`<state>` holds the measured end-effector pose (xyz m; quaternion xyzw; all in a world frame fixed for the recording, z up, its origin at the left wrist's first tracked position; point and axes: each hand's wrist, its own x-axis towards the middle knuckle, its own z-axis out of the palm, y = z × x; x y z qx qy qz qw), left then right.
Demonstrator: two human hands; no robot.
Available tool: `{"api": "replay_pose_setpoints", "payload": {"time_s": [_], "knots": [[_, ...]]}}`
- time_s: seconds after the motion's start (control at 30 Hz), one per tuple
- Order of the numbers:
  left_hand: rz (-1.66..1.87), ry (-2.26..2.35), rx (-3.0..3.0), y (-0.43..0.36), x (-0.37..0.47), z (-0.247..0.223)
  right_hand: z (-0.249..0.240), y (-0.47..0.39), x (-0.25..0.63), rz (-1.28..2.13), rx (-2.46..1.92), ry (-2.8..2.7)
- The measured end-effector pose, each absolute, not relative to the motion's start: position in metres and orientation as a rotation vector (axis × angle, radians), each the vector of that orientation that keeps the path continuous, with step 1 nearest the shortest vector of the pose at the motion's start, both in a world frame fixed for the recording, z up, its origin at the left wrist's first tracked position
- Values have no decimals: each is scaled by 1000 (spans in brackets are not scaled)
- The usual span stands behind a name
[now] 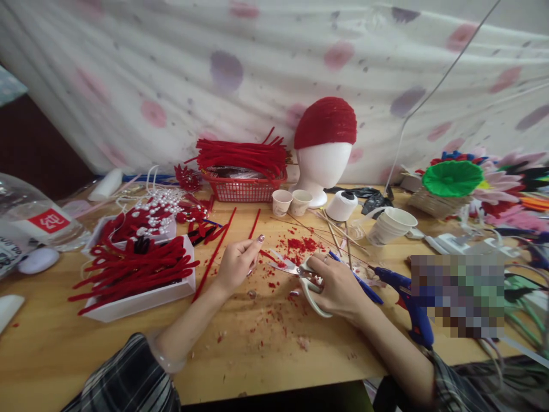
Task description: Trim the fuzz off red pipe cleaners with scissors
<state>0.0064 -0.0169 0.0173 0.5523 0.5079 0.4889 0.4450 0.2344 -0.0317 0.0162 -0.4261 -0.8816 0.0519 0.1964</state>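
A red chenille stem is pinched in the fingertips of my left hand, its end reaching toward the scissor blades. My right hand grips a pair of pale-handled scissors, with fingers through the loops. The blades point left, parted, beside the stem's end; whether they touch it I cannot tell. Red fuzz clippings lie scattered behind and under the scissors. Another red stem lies on the table to the left of my left hand.
A white box of bent red stems stands left. Behind are a red basket, paper cups, a foam head and a thread cone. A blue glue gun and blue pen lie right, near my right forearm.
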Motion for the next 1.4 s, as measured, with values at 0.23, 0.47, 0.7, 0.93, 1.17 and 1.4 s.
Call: {"api": "replay_pose_setpoints", "payload": {"time_s": [0.23, 0.47, 0.7, 0.93, 1.17, 1.4], "knots": [[1223, 1217, 1352, -16, 6, 19, 13, -31, 235, 62, -1251, -2497], [1224, 1195, 1346, -16, 6, 15, 8, -30, 237, -20, -1231, -2508], [1227, 1219, 1331, -15, 5, 16, 10, -30, 237, -55, -1191, -2492], [1231, 1243, 1343, -13, 4, 15, 5, -28, 239, 11, -1173, -2455], [1269, 1266, 1308, -12, 2, 16, 15, -29, 238, -14, -1257, -2416], [1273, 1262, 1297, -12, 2, 20, 11, -26, 239, -121, -1252, -2445]]}}
